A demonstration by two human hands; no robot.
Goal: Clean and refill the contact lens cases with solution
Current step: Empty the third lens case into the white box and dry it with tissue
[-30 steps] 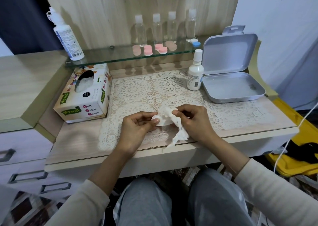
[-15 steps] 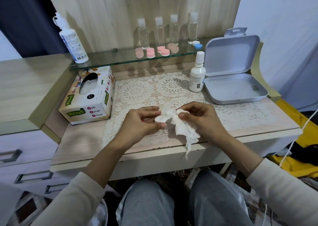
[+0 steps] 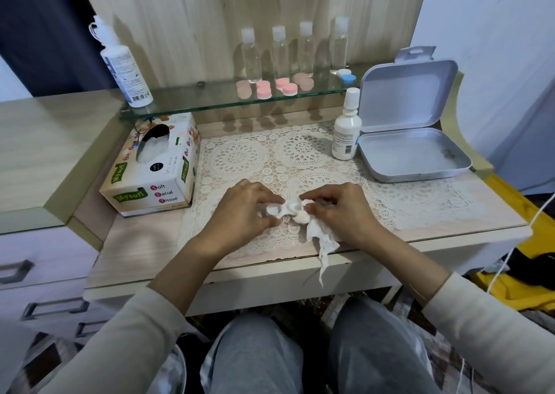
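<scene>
Spanning the view, a pale wood-grain desk [image 3: 141, 243] stands against a panel [image 3: 195, 18] of the same light, streaked wood, with a white wall to the right and a dark curtain to the left. A cream lace mat [image 3: 240, 156] of round doily patterns covers the middle of the desk. Above its far edge runs a glass shelf [image 3: 192, 99].

On the mat's right lies a grey tin [image 3: 411, 153] with rounded corners, its hinged lid upright. On the left sits a cardboard tissue box [image 3: 156, 180]. A tall white bottle [image 3: 126, 72] stands on the shelf's left end; four clear bottles [image 3: 279, 54] line the back. A small white dropper bottle [image 3: 347, 132] stands just beside the tin.

Over the mat's near edge, the left hand [image 3: 243, 213] pinches one end of a white twin-well lens case [image 3: 282, 209] — both wells uncapped. The right hand [image 3: 342, 210] curls round a crumpled tissue [image 3: 322, 237] pressed to the case's other end, a twisted tail trailing over the desk edge.

Pink round cases [image 3: 264, 89] and a blue-and-white one [image 3: 347, 77] rest on the shelf.
</scene>
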